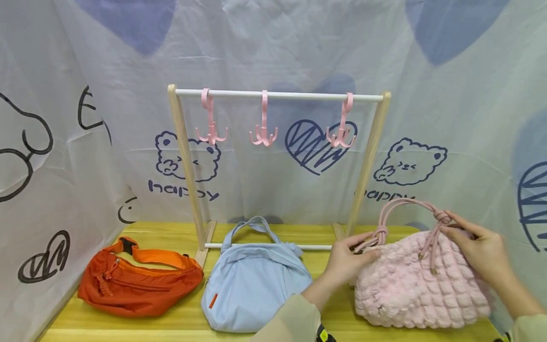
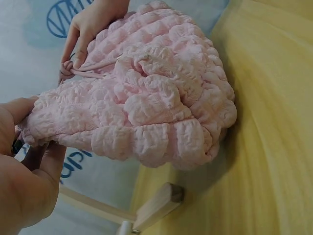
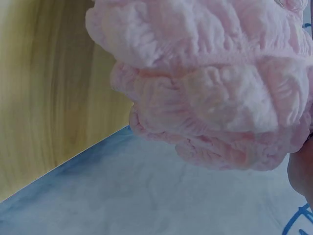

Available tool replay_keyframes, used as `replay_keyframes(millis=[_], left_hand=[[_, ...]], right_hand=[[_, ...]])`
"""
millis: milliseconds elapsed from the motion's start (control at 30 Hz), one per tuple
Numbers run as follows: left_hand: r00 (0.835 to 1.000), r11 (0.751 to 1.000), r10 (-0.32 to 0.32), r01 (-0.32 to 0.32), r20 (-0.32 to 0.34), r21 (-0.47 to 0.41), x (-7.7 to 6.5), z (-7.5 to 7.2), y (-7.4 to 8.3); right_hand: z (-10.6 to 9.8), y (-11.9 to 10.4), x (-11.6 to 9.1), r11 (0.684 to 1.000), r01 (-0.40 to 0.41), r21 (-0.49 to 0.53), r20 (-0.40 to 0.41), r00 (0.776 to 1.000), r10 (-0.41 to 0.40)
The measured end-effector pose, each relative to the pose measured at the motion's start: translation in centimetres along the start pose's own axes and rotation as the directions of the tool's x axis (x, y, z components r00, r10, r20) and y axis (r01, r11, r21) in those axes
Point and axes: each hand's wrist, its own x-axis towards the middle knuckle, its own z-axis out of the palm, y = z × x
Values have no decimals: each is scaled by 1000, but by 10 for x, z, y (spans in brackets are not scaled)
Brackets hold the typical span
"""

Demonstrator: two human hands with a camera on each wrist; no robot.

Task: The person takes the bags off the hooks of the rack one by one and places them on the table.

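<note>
A pink puffy quilted handbag point(image 1: 453, 280) with knotted cord handles point(image 1: 403, 202) is at the right of the table. My left hand point(image 1: 348, 259) pinches its top left corner, beside one handle knot. At the top right, my right hand point(image 1: 485, 251) grips the bag's edge by the other knot. In the left wrist view, the left thumb and fingers hold the gathered end of the handbag point(image 2: 146, 107). The puffy side of the handbag point(image 3: 210, 88) fills much of the right wrist view, where only a bit of the right hand point(image 3: 301, 171) shows.
A light blue bag point(image 1: 256, 289) stands mid-table, left of my left hand. Farther left lies an orange waist pack point(image 1: 141, 289). Behind them, a wooden rack with a white bar point(image 1: 299, 95) carries three pink hooks, one being the middle hook point(image 1: 264, 123). Printed cloth point(image 1: 248, 190) encloses the yellow table point(image 1: 171, 327).
</note>
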Motion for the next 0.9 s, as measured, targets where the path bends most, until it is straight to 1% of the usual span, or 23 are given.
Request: replay_keyframes(millis=[67,200,333,500,600,767,900], left_hand=[[1000,1000,-25,25,-9,4,2,3,-5],[998,998,-54,55,-24,39,6,5,-14],[998,995,-54,56,-26,78,10,3,-22],[999,993,-40,43,-28,107,14,1,-32],[999,990,-28,34,-45,134,16,1,-38],[997,986,-11,23,-71,168,19,2,-48],[997,978,-1,18,-82,208,20,3,-55]], right_hand=[[0,5,0,999,12,-36,14,1000,-11],[3,15,-2,995,-6,-103,68,998,13],[10,24,-3,988,-41,-146,133,989,61],[21,36,-6,978,-104,-179,211,967,141],[28,43,-8,976,-123,-181,228,960,163],[38,55,-13,971,-122,-204,229,959,168],[45,62,-19,962,-174,-210,251,941,225]])
